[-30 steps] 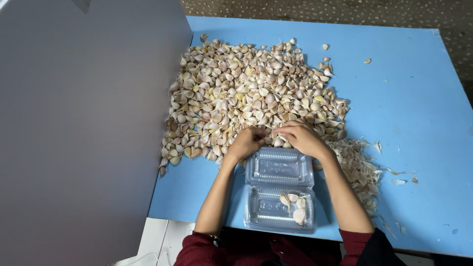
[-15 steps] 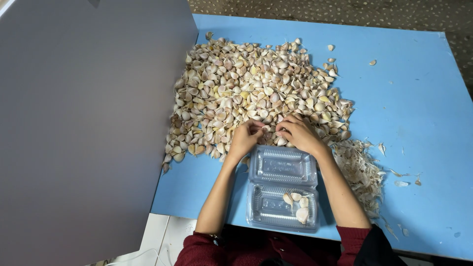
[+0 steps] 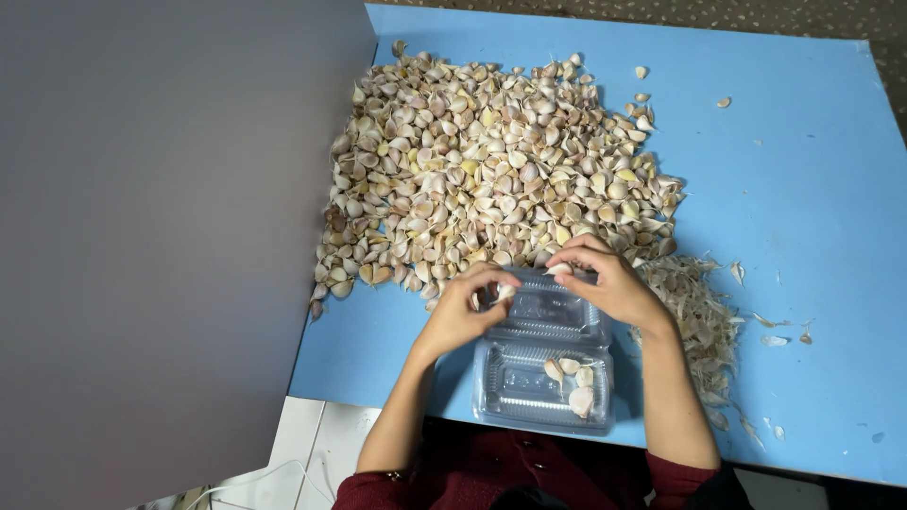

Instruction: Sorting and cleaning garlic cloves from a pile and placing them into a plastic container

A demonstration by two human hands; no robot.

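Both hands have drawn back from the garlic pile (image 3: pixel 491 170) toward the clear plastic clamshell box (image 3: pixel 543 364) on the blue bench (image 3: pixel 803 189). Left hand (image 3: pixel 463 312) pinches one clove (image 3: pixel 504 293) in a narrow grip; right hand (image 3: pixel 609 283) pinches another clove (image 3: pixel 559 270). Judged step: filling the box, where three cloves lie; next move calls for release over the tray

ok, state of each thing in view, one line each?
clamshell container: open, lid laid flat, a few cloves in the near half
garlic pile: loose, spread on the blue table
peel scraps: heaped right of the container
left hand: pinching a clove
right hand: fingers curled at the pile's edge; whether it holds anything, cannot tell
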